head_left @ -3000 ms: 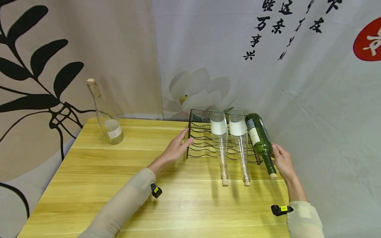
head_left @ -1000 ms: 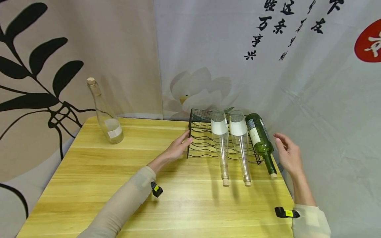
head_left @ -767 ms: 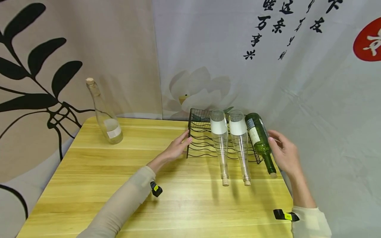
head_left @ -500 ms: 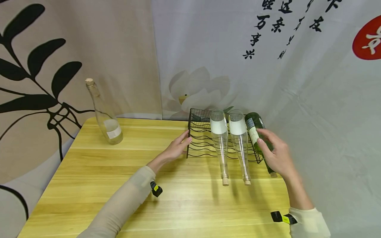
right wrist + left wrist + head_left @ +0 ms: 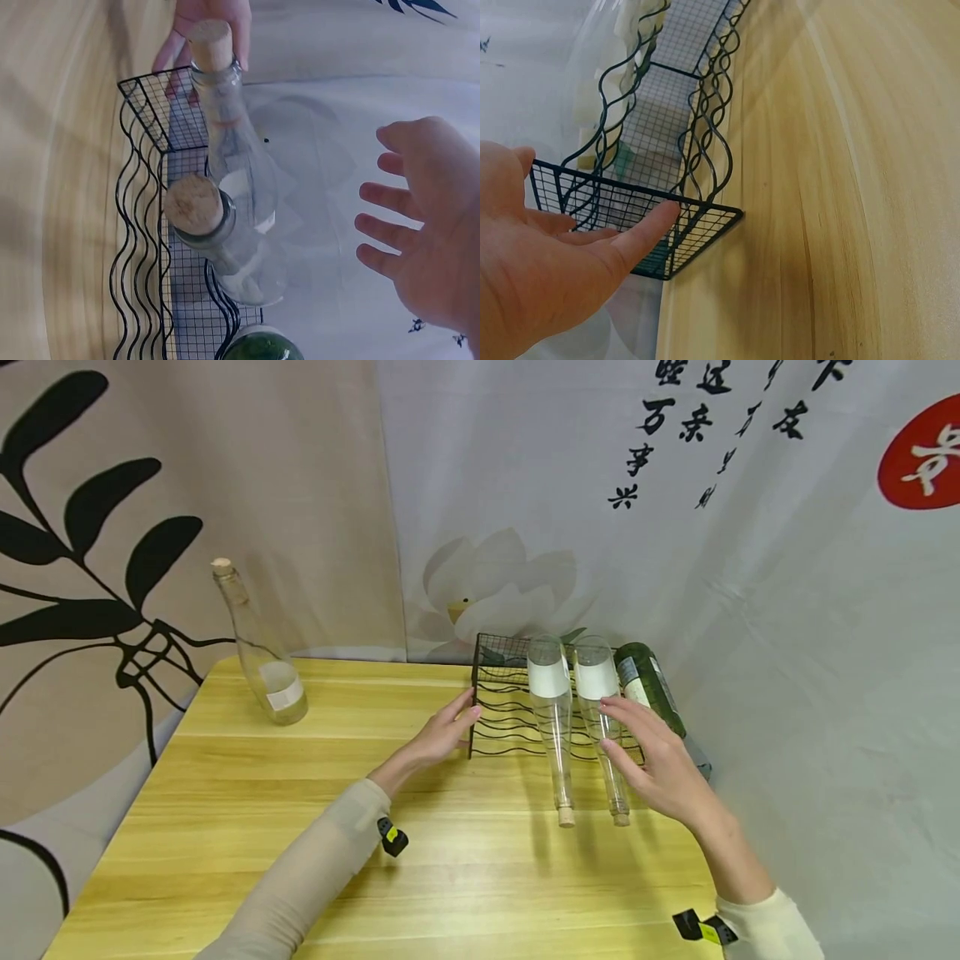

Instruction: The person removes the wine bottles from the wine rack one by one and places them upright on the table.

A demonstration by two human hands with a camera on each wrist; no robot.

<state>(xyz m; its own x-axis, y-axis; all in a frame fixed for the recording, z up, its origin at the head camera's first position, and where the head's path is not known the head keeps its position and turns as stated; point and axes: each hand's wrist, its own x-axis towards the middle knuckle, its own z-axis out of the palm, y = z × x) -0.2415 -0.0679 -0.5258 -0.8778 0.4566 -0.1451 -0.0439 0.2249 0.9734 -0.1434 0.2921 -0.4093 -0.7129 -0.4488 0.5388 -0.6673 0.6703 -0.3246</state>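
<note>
A black wire wine rack (image 5: 474,718) sits at the back of the table. Two clear corked bottles, one (image 5: 553,718) on the left and another (image 5: 597,681) beside it, lie on its wavy bars with necks toward me. At the rack's right end lies a green wine bottle (image 5: 654,685), its neck hidden behind my right hand (image 5: 663,768). That hand hovers over the bottles with fingers extended, holding nothing; the right wrist view shows it apart from them. My left hand (image 5: 438,735) rests with straightish fingers against the mesh end panel (image 5: 641,206) of the rack.
A clear bottle (image 5: 272,668) with a cork and white label stands upright at the table's back left. The wooden table (image 5: 360,710) meets a printed curtain (image 5: 315,510) behind. Another curtain (image 5: 825,677) hangs close along the right side.
The right hand has let go of the green bottle's neck, pulled away, touched its body, then moved left over the clear bottles. The left hand stays at the rack's end.
</note>
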